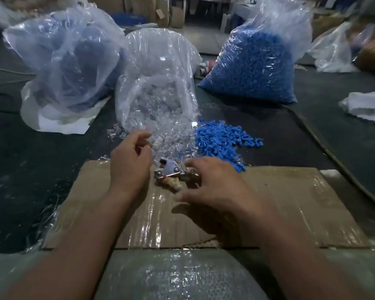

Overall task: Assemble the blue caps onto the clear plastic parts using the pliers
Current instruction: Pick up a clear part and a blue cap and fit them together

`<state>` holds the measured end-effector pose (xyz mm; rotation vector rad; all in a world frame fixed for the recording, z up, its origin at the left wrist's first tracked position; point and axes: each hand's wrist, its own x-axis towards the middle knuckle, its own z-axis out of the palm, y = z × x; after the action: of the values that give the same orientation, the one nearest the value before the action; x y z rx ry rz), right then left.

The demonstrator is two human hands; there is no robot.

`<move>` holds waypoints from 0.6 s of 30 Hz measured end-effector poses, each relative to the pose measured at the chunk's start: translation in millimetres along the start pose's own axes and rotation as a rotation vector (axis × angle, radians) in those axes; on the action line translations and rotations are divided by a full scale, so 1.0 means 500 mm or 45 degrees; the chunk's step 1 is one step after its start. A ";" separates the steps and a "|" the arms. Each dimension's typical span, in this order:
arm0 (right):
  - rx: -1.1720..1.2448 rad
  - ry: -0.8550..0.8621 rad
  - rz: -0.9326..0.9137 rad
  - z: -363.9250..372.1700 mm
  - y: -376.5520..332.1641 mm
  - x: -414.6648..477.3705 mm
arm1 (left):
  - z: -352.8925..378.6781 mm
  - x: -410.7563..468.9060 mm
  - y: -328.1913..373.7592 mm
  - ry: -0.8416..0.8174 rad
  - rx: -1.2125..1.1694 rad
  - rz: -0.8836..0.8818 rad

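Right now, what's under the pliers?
The pliers lie on the taped cardboard. The right hand covers their right end, so what's under there is hidden.

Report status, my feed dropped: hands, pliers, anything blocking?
Left hand at clear parts, grip unclear. Right hand open over pliers, which lie on cardboard. Blue caps piled alongside, nothing blocking.

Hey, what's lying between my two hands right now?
The pliers, lying on the cardboard between the left hand and right hand, seen in the head view.
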<state>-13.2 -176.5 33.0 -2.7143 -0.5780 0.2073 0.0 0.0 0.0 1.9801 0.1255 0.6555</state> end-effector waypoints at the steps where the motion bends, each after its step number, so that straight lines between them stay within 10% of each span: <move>1: -0.062 -0.040 -0.010 0.005 -0.005 0.001 | -0.007 0.004 -0.006 0.029 0.005 -0.002; 12: 0.023 0.317 -0.222 0.030 0.000 -0.015 | -0.035 0.017 -0.015 0.002 0.223 -0.185; 18: 0.243 0.589 0.087 -0.036 0.069 -0.030 | -0.032 0.005 -0.016 -0.162 0.444 -0.098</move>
<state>-10.2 -218.0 37.8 -2.4752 -0.3112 -0.3257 -4.3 17.6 -0.1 2.3326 0.2509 0.4796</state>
